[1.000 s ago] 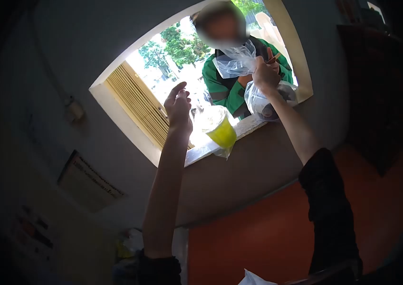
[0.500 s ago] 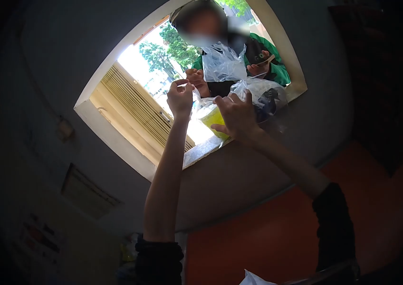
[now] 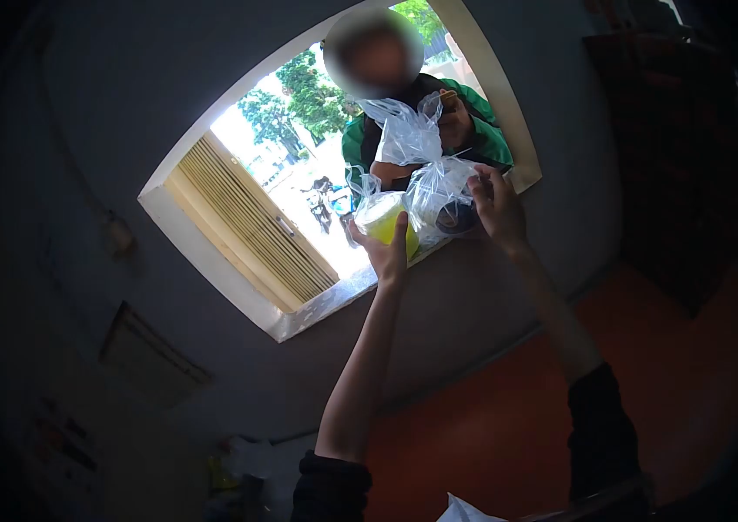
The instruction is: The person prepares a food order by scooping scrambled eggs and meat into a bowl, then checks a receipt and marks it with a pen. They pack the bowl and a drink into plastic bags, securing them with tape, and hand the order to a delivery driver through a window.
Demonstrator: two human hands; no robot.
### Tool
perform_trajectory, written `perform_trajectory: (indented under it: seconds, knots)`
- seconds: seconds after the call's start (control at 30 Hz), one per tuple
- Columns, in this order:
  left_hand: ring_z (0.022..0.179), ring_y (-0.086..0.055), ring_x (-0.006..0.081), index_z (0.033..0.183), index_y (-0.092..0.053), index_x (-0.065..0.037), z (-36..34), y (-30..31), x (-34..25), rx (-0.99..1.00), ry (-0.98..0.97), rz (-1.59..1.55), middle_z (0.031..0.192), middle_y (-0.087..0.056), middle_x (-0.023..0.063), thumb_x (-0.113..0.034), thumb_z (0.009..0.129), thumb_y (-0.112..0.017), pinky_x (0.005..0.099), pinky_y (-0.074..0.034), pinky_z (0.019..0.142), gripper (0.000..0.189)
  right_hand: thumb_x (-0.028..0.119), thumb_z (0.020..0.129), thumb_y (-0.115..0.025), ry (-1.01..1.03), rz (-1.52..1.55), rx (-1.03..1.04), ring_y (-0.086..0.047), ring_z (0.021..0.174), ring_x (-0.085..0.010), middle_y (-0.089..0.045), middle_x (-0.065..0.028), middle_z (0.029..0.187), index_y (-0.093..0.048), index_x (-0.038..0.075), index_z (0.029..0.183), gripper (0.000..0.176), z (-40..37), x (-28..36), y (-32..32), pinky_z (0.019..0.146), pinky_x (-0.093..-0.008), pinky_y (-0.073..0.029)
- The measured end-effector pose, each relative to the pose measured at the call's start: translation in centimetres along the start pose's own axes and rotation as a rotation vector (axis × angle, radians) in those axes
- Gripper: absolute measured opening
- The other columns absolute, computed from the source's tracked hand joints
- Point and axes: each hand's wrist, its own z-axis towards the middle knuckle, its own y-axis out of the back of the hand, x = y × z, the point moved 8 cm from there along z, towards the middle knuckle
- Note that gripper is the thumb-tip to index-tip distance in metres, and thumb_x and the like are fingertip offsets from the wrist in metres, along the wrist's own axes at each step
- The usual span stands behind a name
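Observation:
On the window sill stands a yellow container [image 3: 382, 223] in a clear plastic bag. My left hand [image 3: 386, 248] is wrapped round its near side, thumb and fingers on opposite sides. To its right is a second knotted clear bag [image 3: 439, 187] with dark contents low inside. My right hand [image 3: 499, 207] is at that bag's right side, its fingers bent against the plastic; whether they grip it is hard to make out. The bag's loose top rises in front of a person in a green and black jacket.
The person [image 3: 484, 130] stands outside the window opening, a hand raised near the bag top. The window frame [image 3: 212, 261] surrounds the opening. A slatted shutter [image 3: 251, 217] is at left, and a motorbike [image 3: 330, 204] stands outside.
My left hand has moved down and right onto the yellow container. My right hand has left the container and moved right, to the second bag. The person's raised hand has shifted left.

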Motion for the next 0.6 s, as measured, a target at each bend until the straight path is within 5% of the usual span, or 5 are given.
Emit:
perform_trajectory:
  seconds: [0.2,0.3,0.43,0.53,0.6]
  knots:
    - [0.134,-0.019,0.0376,0.140,0.004,0.006,0.4,0.9,-0.3,0.053,0.082,0.058,0.142,-0.015,0.0298,-0.050,0.066,-0.078,0.0426,-0.019,0.110,0.124,0.043,0.088,-0.054,0.002,-0.143,-0.063,-0.048,0.113,-0.0364,-0.049,-0.0220,0.120,-0.052,0.012,0.121,0.045,0.0,0.6,0.7,0.094,-0.0435,-0.039]
    - [0.136,-0.015,0.0380,0.140,0.006,0.006,-0.6,2.4,-2.3,-0.039,0.005,0.164,0.144,-0.011,0.0302,-0.051,0.066,-0.078,0.0438,-0.016,0.111,0.126,0.040,0.087,-0.055,0.084,-0.366,-0.327,-0.038,0.121,-0.0410,-0.036,-0.0260,0.131,-0.046,0.012,0.128,0.050,-2.3,4.1,4.2,0.099,-0.0486,-0.033]
    - [0.137,-0.015,0.0374,0.142,0.000,0.002,-7.4,5.1,-9.8,-0.052,0.084,-0.161,0.144,-0.012,0.0312,-0.038,0.081,-0.068,0.0431,-0.017,0.111,0.100,0.024,0.084,-0.059,0.040,-0.097,-0.051,-0.037,0.122,-0.0383,-0.034,-0.0221,0.129,-0.044,0.011,0.128,0.049,-9.9,9.5,9.7,0.102,-0.0477,-0.031]
    - [0.137,-0.020,0.0327,0.144,-0.009,-0.006,-16.4,8.0,-18.9,0.327,0.024,-0.455,0.145,-0.022,0.0250,-0.028,0.087,-0.062,0.0400,-0.021,0.110,0.080,0.019,0.082,-0.059,-0.124,-0.094,0.351,-0.054,0.100,-0.0247,-0.050,-0.0120,0.110,-0.052,0.010,0.118,0.037,-19.8,11.4,16.2,0.080,-0.0372,-0.047]
    - [0.138,-0.019,0.0288,0.145,-0.012,-0.010,-21.3,7.6,-23.3,0.597,0.066,-0.614,0.146,-0.023,0.0202,-0.027,0.088,-0.061,0.0387,-0.023,0.110,0.077,0.020,0.083,-0.060,-0.627,-0.137,0.590,-0.062,0.093,-0.0232,-0.060,-0.0131,0.101,-0.058,0.012,0.110,0.028,-30.2,8.9,21.7,0.074,-0.0353,-0.051]
